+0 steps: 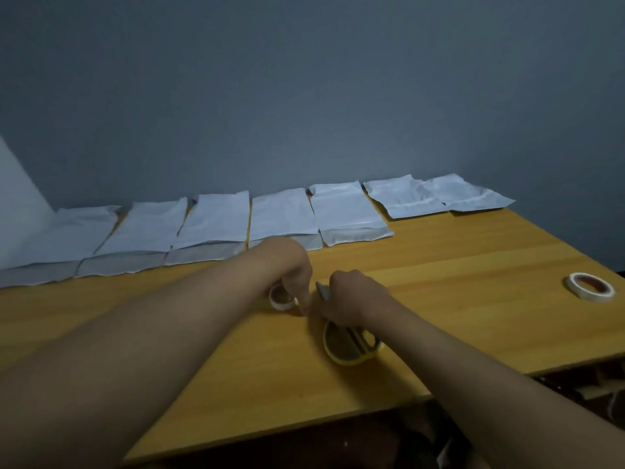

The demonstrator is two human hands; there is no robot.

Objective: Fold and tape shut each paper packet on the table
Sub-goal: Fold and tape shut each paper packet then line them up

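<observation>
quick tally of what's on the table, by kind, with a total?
Paper packets: 7, in a row along the far edge
Tape rolls: 2, one by the left hand, one at the far right
Scissors: 1, yellow handles, under the right hand
Total: 10

hands (324, 292) with scissors (351, 343), tape roll (280, 299), packets (216, 221)

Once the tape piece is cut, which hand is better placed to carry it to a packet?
Left, probably. The left hand pinches the tape end beside its roll and is nearer the packets; the right hand grips the scissors.
</observation>
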